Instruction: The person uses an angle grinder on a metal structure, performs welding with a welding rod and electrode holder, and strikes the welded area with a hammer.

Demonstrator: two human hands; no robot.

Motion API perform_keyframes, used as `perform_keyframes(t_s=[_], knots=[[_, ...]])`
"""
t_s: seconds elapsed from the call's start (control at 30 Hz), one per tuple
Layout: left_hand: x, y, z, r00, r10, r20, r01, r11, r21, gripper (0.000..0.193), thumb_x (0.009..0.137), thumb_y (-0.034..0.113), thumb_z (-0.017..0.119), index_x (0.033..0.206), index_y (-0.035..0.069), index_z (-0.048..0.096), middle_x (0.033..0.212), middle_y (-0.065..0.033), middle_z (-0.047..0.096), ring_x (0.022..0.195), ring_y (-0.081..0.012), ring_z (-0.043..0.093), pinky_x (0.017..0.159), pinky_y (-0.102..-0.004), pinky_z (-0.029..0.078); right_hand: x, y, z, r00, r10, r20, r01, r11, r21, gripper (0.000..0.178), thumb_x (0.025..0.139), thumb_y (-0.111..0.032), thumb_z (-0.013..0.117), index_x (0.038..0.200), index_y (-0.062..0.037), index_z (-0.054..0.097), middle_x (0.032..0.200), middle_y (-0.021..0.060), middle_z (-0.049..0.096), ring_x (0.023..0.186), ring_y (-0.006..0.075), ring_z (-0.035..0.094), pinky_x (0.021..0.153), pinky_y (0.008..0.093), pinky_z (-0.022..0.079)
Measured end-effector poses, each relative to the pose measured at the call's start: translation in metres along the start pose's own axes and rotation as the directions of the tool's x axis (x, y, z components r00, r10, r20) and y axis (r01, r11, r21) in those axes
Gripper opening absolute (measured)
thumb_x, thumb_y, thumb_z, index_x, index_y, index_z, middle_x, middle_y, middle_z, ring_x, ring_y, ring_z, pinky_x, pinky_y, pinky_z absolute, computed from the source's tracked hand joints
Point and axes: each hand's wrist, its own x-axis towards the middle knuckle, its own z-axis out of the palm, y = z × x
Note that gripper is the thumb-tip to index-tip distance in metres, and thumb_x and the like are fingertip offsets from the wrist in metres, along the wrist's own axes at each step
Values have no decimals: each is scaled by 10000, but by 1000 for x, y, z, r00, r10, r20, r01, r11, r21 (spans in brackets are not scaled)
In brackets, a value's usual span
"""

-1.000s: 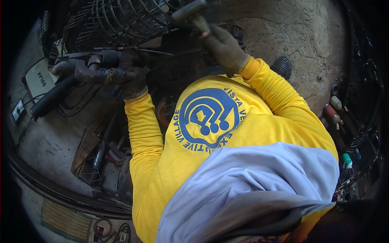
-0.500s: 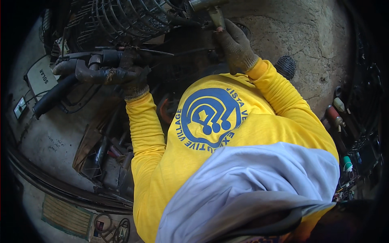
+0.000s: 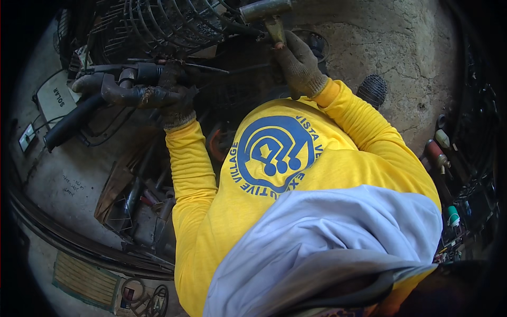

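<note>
My right hand [image 3: 301, 62], in a grey-brown knit glove, is closed round the handle of a hammer [image 3: 265, 9]. The metal hammer head lies crosswise above my fist. My left hand [image 3: 178, 107], in a dark glove, sits at the end of a dark, bent tube-like metal piece [image 3: 127, 95], its fingers wrapped round it as far as they show. A thin metal rod [image 3: 208, 68] sticks out to the right just above that hand. Dim shadow hides much of what lies between my hands.
A cage of curved metal bars [image 3: 163, 24] stands at the top. To the left are a pale box [image 3: 55, 98] and a wall outlet [image 3: 28, 138]. Scrap wood [image 3: 116, 185] and metal lie below. Tools, including a red-bodied one [image 3: 435, 152], crowd the right edge. A shoe [image 3: 372, 89] rests on the concrete.
My right hand and the hammer have shifted slightly left and down, toward my body. The left hand and the tube-like piece have barely moved.
</note>
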Motion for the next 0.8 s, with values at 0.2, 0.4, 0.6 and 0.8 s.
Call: perform_keyframes(t_s=[0.2,0.4,0.6,0.8], knots=[[1,-2,0,1000,-4,1,4,1000,-15,224,896,50,668,1116,80,635,1102,-35,654,989,-148,622,730,-298,568,1,9,3,982,-187,-7,187,982,-34,372,1036,-394,550,1147,-46,623,835,74,648,742,176,610,700,333,494],[2,-3,2,1000,-4,19,5,999,-37,239,897,42,666,1128,85,625,1114,-30,650,996,-143,619,725,-296,571,1,6,2,991,-133,-33,130,988,-79,386,1035,-399,550,1171,-46,624,857,86,659,772,184,623,724,341,497],[5,-7,4,1000,12,6,-12,997,-82,254,897,33,665,1140,90,615,1127,-26,646,1004,-139,616,720,-294,574,4,-1,-5,979,-200,-35,192,968,-158,405,1029,-413,565,1178,-41,622,831,61,663,718,159,618,675,320,494],[-16,-5,5,995,0,-99,-23,973,-228,270,897,25,664,1152,94,605,1140,-22,642,1011,-134,613,715,-292,576,32,-57,-29,976,-214,-37,180,893,-412,409,1015,-389,599,1227,-40,615,800,53,661,636,124,620,600,290,506]])
